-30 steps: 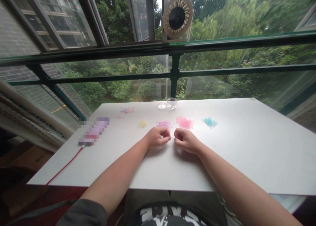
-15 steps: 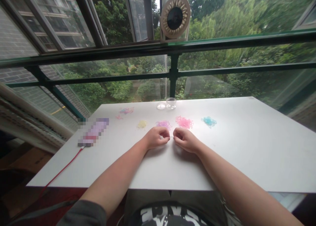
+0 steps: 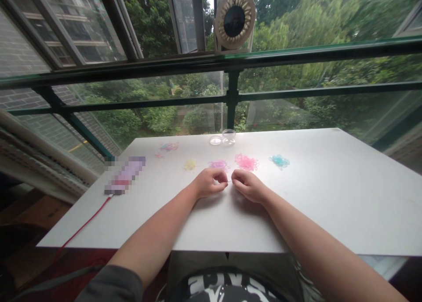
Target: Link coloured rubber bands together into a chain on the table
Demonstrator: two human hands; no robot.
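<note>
My left hand (image 3: pixel 210 182) and my right hand (image 3: pixel 248 185) meet over the middle of the white table (image 3: pixel 231 236), thumbs and forefingers pinched. A thin pale strand (image 3: pixel 230 181), which looks like a small rubber band, stretches across the narrow gap between the fingertips; both pinches hold its ends. Just beyond my left hand lies a pile of purple rubber bands (image 3: pixel 219 165), partly hidden by the fingers. Behind my right hand is a pink pile (image 3: pixel 246 162). Farther left sits a yellow pile (image 3: pixel 190 164), and to the right a teal pile (image 3: pixel 279 161).
A mixed-colour pile (image 3: pixel 169 147) lies at the back left. A clear round container (image 3: pixel 228 137) and its lid (image 3: pixel 215 140) stand at the far edge. On the left, a blurred-out phone-like object (image 3: pixel 125 176) has a red cable (image 3: pixel 85 220). A round fan (image 3: pixel 234 20) stands by the railing.
The strand between my fingertips shows a little more plainly and straighter. Both hands stay in nearly the same place.
</note>
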